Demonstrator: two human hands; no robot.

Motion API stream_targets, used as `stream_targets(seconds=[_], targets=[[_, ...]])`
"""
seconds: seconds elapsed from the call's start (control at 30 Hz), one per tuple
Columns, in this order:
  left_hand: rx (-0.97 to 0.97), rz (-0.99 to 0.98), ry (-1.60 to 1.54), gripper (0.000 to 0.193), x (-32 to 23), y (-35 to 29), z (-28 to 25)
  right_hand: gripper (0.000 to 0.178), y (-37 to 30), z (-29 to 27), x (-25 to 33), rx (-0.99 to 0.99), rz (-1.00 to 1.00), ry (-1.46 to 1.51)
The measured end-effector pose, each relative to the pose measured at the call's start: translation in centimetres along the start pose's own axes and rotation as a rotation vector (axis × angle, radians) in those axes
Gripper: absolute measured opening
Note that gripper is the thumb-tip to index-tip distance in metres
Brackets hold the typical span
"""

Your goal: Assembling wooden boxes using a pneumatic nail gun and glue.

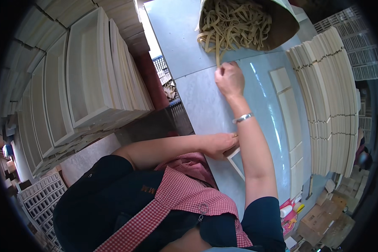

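Note:
A container [281,35] lying at the table's far end spills out a tangle of wide tan rubber bands [235,25]. Just in front of its mouth, my right hand [230,80] is closed on one tan band [218,56] that stretches down from the pile. My left hand [220,145], near the front of the table, is closed round the corner of pale wooden pieces [236,164], which look like thin boards or a frame. My right forearm hides part of these pieces and some of the left fingers.
Thin pale wooden boards [287,109] lie in a row on the grey table [197,96]. A long stack of wooden slats [323,101] lines its right side. Shallow wooden trays [88,71] are piled high at left. Boxes [323,218] and a pink package [289,214] sit at lower right.

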State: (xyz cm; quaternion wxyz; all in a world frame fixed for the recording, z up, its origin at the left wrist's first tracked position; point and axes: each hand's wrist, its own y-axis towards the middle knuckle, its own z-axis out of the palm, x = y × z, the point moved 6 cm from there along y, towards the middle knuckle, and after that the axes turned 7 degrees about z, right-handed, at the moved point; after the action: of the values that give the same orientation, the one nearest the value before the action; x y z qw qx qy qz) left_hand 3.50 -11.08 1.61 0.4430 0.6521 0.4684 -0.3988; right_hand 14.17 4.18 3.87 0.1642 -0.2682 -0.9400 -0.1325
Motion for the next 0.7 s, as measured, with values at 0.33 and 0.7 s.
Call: stream_targets(seconds=[0.33,0.7], targets=[[-0.142,0.201,0.060,0.096,-0.2,0.0,-0.3,0.010,-11.7,-16.5,-7.6,-0.482,0.098,0.140],[-0.054,-0.007,0.132,0.110,0.3,0.2,-0.3,0.013,-18.8,-14.9,-11.8,0.014,0.387,0.413]])
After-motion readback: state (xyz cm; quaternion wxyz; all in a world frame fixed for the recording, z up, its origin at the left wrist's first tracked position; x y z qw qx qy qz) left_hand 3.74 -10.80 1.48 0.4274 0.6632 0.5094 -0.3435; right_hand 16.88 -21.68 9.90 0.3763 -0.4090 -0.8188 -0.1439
